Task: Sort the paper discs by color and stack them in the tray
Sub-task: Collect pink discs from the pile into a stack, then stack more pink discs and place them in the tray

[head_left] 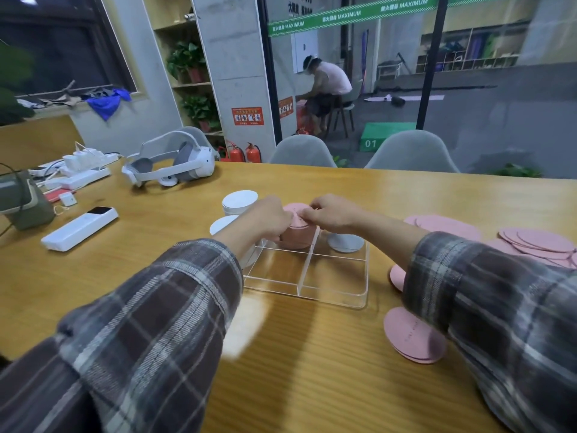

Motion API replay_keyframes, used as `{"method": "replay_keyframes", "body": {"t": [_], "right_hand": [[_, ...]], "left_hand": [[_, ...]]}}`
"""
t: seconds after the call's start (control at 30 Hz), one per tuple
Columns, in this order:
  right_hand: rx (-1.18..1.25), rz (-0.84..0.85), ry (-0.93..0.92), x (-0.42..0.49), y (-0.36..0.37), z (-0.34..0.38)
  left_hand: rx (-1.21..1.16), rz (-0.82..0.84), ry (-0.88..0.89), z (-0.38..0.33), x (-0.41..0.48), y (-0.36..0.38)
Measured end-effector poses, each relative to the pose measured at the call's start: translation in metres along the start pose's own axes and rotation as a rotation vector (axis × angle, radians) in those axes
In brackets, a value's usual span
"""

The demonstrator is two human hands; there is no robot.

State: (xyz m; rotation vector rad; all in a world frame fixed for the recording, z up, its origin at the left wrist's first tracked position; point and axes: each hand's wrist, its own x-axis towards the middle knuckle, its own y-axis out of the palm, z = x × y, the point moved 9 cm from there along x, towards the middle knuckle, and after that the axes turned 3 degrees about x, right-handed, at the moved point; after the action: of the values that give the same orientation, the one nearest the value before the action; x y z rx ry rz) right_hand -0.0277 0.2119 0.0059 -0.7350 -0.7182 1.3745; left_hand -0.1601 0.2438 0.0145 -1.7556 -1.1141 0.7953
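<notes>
A clear acrylic tray with four compartments lies at the table's middle. A tall stack of pink discs stands in its far-left compartment. My left hand grips the stack's left side and my right hand pinches its top edge from the right. A few white discs lie in the far-right compartment. A white disc stack and another white disc sit outside, left of the tray. Loose pink discs spread at the right, and more pink discs lie near my right sleeve.
A white headset, power strips, a white remote-like box and a grey bag occupy the table's left. Two grey chairs stand at the far edge. A person sits beyond the glass wall.
</notes>
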Motion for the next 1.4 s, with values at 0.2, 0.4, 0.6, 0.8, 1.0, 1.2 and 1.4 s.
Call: {"method": "replay_keyframes", "body": {"t": [0.2,0.4,0.6,0.8,1.0,1.2,1.4], "right_hand": [[0.032,-0.008,-0.022,-0.002,0.003,-0.005],[0.032,-0.050,-0.058,-0.014,-0.009,-0.004],[-0.013,-0.124,-0.075,-0.051,-0.045,-0.020],[-0.044,-0.186,-0.057,-0.109,-0.084,-0.052],[-0.019,-0.269,-0.023,-0.177,-0.114,-0.095],[-0.010,-0.369,-0.029,-0.243,-0.115,-0.127],[0.006,-0.449,-0.073,-0.283,-0.093,-0.134]], "left_hand": [[0.091,-0.028,0.027,-0.002,0.003,0.001],[0.182,-0.090,0.049,-0.015,-0.011,-0.010],[0.010,-0.282,0.281,-0.057,-0.036,-0.030],[-0.098,-0.238,0.546,-0.123,-0.065,-0.014],[-0.006,-0.079,0.745,-0.190,-0.088,0.034],[-0.005,0.038,0.835,-0.219,-0.109,0.089],[-0.181,0.009,0.843,-0.210,-0.120,0.107]]}}
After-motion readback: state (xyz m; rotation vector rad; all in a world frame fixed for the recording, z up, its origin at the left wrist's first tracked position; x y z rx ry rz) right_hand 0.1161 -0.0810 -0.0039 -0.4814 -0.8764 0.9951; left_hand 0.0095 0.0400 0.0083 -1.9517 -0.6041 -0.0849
